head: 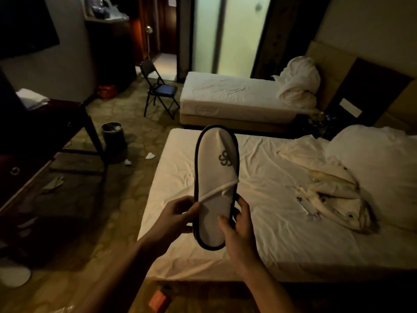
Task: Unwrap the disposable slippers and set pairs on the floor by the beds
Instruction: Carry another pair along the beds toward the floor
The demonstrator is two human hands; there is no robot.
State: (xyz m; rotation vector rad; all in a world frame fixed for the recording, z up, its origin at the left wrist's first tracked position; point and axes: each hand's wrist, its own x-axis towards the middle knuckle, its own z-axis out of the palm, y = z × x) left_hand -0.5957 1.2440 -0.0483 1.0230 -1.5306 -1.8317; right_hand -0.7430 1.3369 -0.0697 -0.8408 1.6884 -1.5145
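I hold a flat white disposable slipper (215, 175) with dark trim and a grey logo upright over the near bed (282, 233), toe pointing up. My left hand (178, 214) pinches its left edge at the strap. My right hand (239, 233) grips the heel end from the right, thumb on the sole's face. A second dark-trimmed edge shows just behind the slipper by my right fingers; I cannot tell whether it is another slipper. The far bed (228, 96) lies beyond, with a narrow strip of floor between the two.
A folding chair (161, 91) stands by the far bed's foot. A bin (112, 134) and paper scraps (150, 155) lie on the carpet at left, beside a dark desk (45, 132). Crumpled linen and wrappers (334, 190) rest on the near bed by the pillow (379, 168).
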